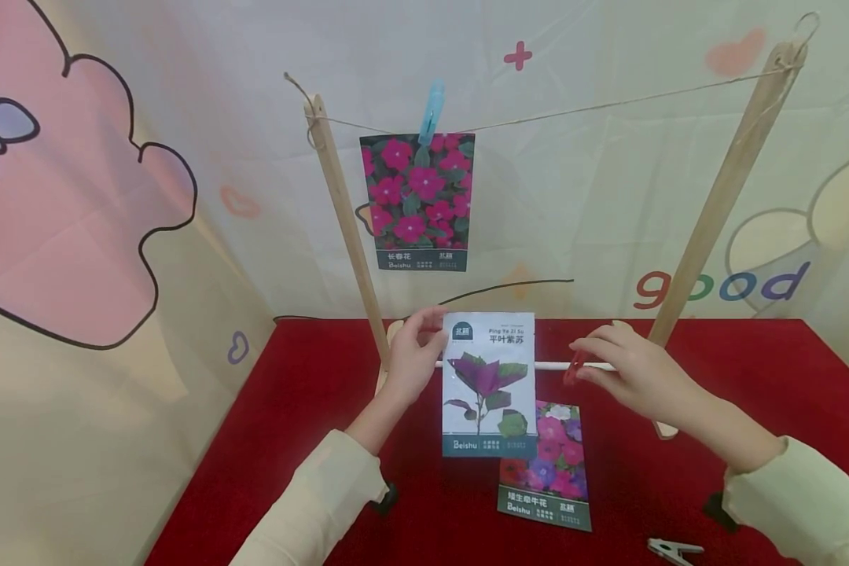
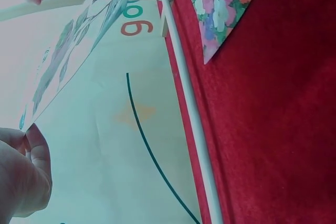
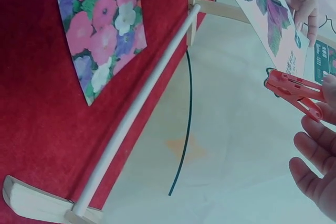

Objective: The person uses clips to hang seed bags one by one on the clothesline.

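Note:
My left hand [image 1: 416, 354] pinches the upper left edge of a white seed packet [image 1: 490, 385] printed with a purple-leaved plant. The packet is held up in front of the wooden stand, facing me. In my right hand [image 1: 633, 369], thumb and fingers grip a red clothespin [image 3: 294, 90] by its handles, just right of the packet. A second packet with pink and purple flowers [image 1: 555, 464] lies on the red cloth, partly hidden behind the white one. Above, a packet with magenta flowers [image 1: 420, 196] hangs from the string [image 1: 573, 112] under a blue clothespin [image 1: 431, 114].
Two wooden posts [image 1: 725, 196] carry the string, joined low down by a white rod [image 1: 552, 365]. A pale clothespin [image 1: 674, 550] lies on the red cloth [image 1: 255, 472] at the front right. A printed curtain [image 1: 573, 204] hangs behind.

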### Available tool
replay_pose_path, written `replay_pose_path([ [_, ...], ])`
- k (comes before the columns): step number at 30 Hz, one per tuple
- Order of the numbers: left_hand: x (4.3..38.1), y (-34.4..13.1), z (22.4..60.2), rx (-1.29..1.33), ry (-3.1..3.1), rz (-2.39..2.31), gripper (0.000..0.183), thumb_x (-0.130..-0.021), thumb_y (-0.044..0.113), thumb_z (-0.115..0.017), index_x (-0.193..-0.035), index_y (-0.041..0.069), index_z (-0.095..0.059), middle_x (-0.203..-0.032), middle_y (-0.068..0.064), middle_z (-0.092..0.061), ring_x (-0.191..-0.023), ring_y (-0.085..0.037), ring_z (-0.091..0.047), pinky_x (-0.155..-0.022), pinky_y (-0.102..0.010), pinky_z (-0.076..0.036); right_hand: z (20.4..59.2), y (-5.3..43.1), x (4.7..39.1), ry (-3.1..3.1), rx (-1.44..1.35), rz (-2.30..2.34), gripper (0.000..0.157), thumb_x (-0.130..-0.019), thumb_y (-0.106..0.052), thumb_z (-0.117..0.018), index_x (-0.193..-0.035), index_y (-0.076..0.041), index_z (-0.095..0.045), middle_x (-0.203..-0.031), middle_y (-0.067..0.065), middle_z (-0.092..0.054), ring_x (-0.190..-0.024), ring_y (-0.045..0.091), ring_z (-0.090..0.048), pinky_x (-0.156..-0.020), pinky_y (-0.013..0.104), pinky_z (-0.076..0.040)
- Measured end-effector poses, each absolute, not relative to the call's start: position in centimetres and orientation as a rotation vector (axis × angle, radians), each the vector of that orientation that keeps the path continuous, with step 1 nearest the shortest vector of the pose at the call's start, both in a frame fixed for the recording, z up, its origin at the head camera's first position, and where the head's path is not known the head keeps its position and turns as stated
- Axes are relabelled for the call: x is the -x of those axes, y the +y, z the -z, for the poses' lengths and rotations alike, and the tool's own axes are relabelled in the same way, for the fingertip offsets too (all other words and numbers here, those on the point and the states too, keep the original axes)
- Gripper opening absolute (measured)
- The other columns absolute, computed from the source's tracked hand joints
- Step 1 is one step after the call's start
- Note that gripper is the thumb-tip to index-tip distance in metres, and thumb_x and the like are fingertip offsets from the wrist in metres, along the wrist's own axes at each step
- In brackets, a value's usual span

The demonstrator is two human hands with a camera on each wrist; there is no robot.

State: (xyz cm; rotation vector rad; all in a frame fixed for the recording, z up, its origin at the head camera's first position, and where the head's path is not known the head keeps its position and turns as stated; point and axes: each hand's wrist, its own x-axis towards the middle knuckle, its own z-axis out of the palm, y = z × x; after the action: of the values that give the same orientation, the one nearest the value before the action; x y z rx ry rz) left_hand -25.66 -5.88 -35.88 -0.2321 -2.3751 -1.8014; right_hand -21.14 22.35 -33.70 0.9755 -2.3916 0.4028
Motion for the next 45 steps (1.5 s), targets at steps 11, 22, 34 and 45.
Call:
replay_pose_path([
  [11, 26.1, -5.3, 35.0, 0.262, -2.349, 1.783, 0.03, -0.087, 0.011, -0.053, -0.116, 0.02, -0.055, -0.105, -0.004, -0.056, -0.092, -0.018, -0.055, -0.072, -0.027, -0.052, 32.2, 22.5, 21.3, -2.384, -0.914, -0.398, 0.046, -0.06, -0.009, -0.079, -0.102, -0.007, -0.062, -0.089, 0.003, -0.061, -0.084, 0.017, -0.056, -0.063, 0.033, -0.052],
  [22, 26.3, -5.1, 34.0, 0.29, -2.331, 1.793, 0.031, -0.088, 0.012, -0.052, -0.117, 0.02, -0.053, -0.106, -0.004, -0.055, -0.096, -0.018, -0.057, -0.076, -0.028, -0.052, 30.6, 22.8, 21.8, -2.312, -0.944, -0.388, 0.037, -0.071, -0.029, -0.07, -0.1, -0.006, -0.063, -0.087, 0.004, -0.061, -0.079, 0.015, -0.056, -0.062, 0.033, -0.052],
  [34, 26.5, -5.0, 33.2, 0.312, -2.309, 1.825, 0.03, -0.088, 0.012, -0.051, -0.117, 0.021, -0.052, -0.106, -0.004, -0.053, -0.102, -0.019, -0.057, -0.079, -0.029, -0.051, 29.2, 23.1, 22.1, -2.289, -0.941, -0.398, 0.044, -0.066, -0.014, -0.075, -0.107, -0.004, -0.061, -0.092, 0.007, -0.062, -0.084, 0.018, -0.057, -0.064, 0.031, -0.051],
  [45, 24.9, -4.7, 30.7, 0.325, -2.301, 1.844, 0.033, -0.089, 0.009, -0.049, -0.122, 0.012, -0.049, -0.11, -0.008, -0.052, -0.099, -0.021, -0.055, -0.079, -0.029, -0.051, 27.6, 22.8, 22.2, -2.256, -0.944, -0.389, 0.037, -0.072, -0.02, -0.069, -0.104, -0.004, -0.061, -0.094, 0.008, -0.062, -0.089, 0.021, -0.055, -0.07, 0.026, -0.048],
])
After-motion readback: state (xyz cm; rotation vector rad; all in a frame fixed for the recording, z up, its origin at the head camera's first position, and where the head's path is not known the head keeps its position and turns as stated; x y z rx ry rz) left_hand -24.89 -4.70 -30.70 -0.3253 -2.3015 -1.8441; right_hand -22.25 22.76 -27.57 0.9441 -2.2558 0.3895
